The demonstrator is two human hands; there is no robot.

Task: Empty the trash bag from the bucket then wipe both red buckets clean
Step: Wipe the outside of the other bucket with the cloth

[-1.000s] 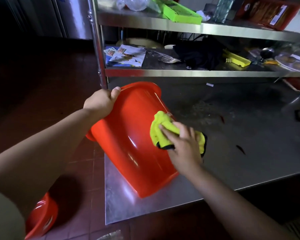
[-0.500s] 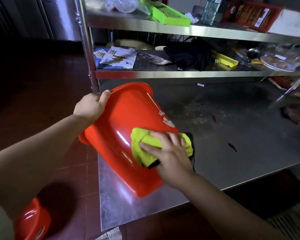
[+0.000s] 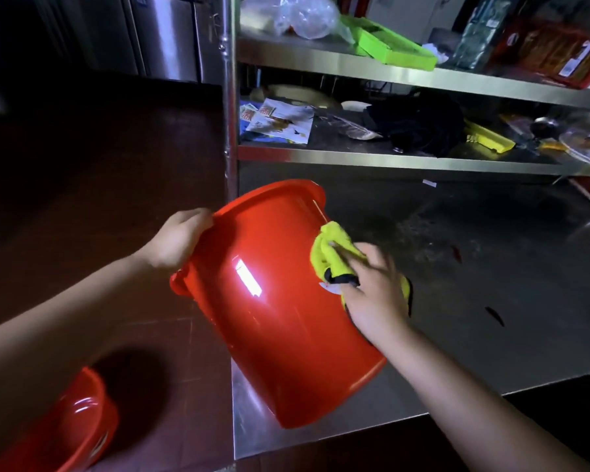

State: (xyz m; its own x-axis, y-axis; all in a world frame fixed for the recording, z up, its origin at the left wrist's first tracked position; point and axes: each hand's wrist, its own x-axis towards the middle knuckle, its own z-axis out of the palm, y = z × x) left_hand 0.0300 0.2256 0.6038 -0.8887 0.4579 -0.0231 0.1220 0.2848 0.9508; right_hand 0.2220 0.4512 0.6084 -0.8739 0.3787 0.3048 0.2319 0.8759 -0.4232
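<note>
Red bucket (image 3: 273,321) at frame centre, tilted on its side, base toward the camera, lower edge resting on the near left corner of the steel bench (image 3: 491,301), mouth pointing away toward the shelves. Left hand (image 3: 178,240) grips the bucket rim at its upper left, fingers curled over the edge. Right hand (image 3: 372,294) lies flat with fingers fairly straight, pressing a yellow cloth (image 3: 331,250) against the bucket's right outer wall near the rim; cloth is bunched, with a dark edge showing under the fingers. A white label patch on the bucket wall sits just below the cloth, mostly hidden. Second red bucket (image 3: 65,427) at lower left of frame, on the dark red tiled floor (image 3: 99,199), partly cropped, well apart from the first. Behind the bench, steel shelves (image 3: 389,161) in the upper right: green tray (image 3: 389,46), clear plastic bag (image 3: 304,18), printed papers (image 3: 280,124), black cloth (image 3: 419,127), yellow item (image 3: 487,137). Small dark stains on the bench top at right.
</note>
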